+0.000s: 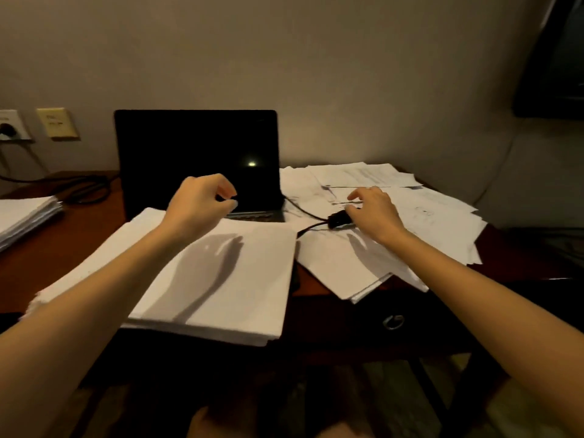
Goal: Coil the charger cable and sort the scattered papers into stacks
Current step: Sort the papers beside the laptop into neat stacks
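Note:
A black charger brick lies on the scattered white papers to the right of the laptop. Its thin black cable runs left to the laptop's side, and a second length trails down toward the desk. My right hand covers the brick's right end, with thumb and fingers curled onto it. My left hand hovers above the laptop's front edge, fingers loosely curled and holding nothing. A thick squared paper stack lies in front of the laptop, and another stack lies at far left.
An open black laptop with a dark screen stands mid-desk against the wall. Dark cables lie behind the left stack, below wall sockets. The wooden desk has a drawer ring pull at its front. A dark object fills the upper right corner.

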`<state>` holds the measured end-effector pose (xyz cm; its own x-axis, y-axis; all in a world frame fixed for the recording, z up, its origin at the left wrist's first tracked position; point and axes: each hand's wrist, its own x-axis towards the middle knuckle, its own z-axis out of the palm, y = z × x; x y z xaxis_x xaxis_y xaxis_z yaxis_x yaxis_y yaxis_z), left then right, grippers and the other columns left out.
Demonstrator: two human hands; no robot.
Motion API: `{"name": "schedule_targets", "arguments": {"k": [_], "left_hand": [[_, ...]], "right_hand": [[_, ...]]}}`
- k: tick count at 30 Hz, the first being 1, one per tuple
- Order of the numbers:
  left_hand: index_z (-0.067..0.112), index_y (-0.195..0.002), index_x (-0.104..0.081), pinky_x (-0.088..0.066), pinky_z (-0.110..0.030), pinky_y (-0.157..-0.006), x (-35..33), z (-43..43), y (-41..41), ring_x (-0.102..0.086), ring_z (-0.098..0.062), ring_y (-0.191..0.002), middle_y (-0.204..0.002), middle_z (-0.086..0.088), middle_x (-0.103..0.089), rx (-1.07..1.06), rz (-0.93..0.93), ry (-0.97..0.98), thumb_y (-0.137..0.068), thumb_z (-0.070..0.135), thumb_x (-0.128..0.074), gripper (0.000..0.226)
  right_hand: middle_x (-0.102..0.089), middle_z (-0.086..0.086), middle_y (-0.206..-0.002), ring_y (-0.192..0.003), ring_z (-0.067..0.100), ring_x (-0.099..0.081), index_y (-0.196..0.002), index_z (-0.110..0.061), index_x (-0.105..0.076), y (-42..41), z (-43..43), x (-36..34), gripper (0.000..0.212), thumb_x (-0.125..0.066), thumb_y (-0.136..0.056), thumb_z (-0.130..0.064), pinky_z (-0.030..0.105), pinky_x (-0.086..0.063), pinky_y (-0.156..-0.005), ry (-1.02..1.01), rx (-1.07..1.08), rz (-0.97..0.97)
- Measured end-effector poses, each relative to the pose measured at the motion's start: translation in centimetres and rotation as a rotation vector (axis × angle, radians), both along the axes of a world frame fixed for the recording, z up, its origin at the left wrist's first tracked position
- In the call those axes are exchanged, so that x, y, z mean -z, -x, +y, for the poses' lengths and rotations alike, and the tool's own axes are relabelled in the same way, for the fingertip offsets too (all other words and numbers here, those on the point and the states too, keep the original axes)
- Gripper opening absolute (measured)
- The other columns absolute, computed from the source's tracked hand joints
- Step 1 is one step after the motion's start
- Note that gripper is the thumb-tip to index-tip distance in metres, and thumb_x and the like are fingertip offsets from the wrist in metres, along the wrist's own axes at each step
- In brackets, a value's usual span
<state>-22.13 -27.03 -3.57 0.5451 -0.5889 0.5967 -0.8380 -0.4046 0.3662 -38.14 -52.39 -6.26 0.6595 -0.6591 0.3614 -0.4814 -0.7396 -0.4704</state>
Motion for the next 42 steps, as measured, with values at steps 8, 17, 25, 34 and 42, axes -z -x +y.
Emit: {"name": "schedule_targets", "arguments": {"k": [8, 17, 25, 34, 42], "left_hand": [[0.02, -0.094, -0.07, -0.051, -0.036, -0.082, 0.2, -17.0, 1.1, -0.061, -0.022, -0.094, -0.094, 0.003, -0.067, 0.149, 0.077, -0.173, -0.089, 0.021, -0.059, 0.012], [0.002, -0.101, -0.063, -0.04, -0.033, -0.07, 4.1, -28.3, -3.7, -0.058, -0.032, -0.089, -0.1, -0.015, -0.067, -0.02, 0.455, -0.14, -0.096, 0.034, -0.052, 0.035], [-0.005, -0.093, -0.064, -0.041, -0.035, -0.066, 5.8, -32.7, -9.3, -0.057, -0.033, -0.079, -0.094, -0.02, -0.066, -0.15, 0.667, -0.101, -0.088, 0.048, -0.062, 0.053], [0.012, -0.095, -0.062, -0.053, -0.048, -0.085, 7.0, -33.3, -9.7, -0.064, -0.031, -0.088, -0.096, -0.006, -0.068, -0.152, 0.666, -0.063, -0.083, 0.048, -0.067, 0.037], [0.013, -0.073, -0.064, -0.046, -0.035, -0.076, 5.6, -34.0, -8.2, -0.061, -0.029, -0.085, -0.075, -0.005, -0.066, -0.191, 0.715, -0.179, -0.082, 0.056, -0.066, 0.043]], "right_hand": [[-0.041, 0.017, -0.139, -0.128, 0.036, -0.037, -0.134, -0.012, -0.05, 7.2, -13.4, 1.5, 0.051, -0.058, -0.092, -0.04, 0.043, -0.037, -0.1, -0.159, 0.393, 0.08], [-0.061, 0.004, -0.118, -0.114, 0.029, -0.05, -0.098, -0.022, -0.067, 7.1, -23.6, 1.9, 0.053, -0.07, -0.068, -0.066, 0.051, -0.043, -0.099, -0.408, 0.448, 0.185], [-0.065, 0.0, -0.096, -0.093, 0.018, -0.06, -0.092, -0.011, -0.063, 5.1, -25.7, 0.8, 0.034, -0.078, -0.076, -0.038, 0.039, -0.051, -0.088, -0.478, 0.209, 0.28], [-0.069, 0.001, -0.093, -0.087, 0.016, -0.067, -0.091, -0.01, -0.061, 5.2, -24.5, 0.6, 0.013, -0.07, -0.085, -0.017, 0.03, -0.055, -0.072, -0.409, 0.099, 0.095], [-0.066, 0.003, -0.081, -0.078, 0.021, -0.062, -0.081, -0.009, -0.06, 5.7, -25.6, 1.2, 0.01, -0.068, -0.085, -0.014, 0.031, -0.047, -0.062, -0.228, 0.314, -0.172]]}}
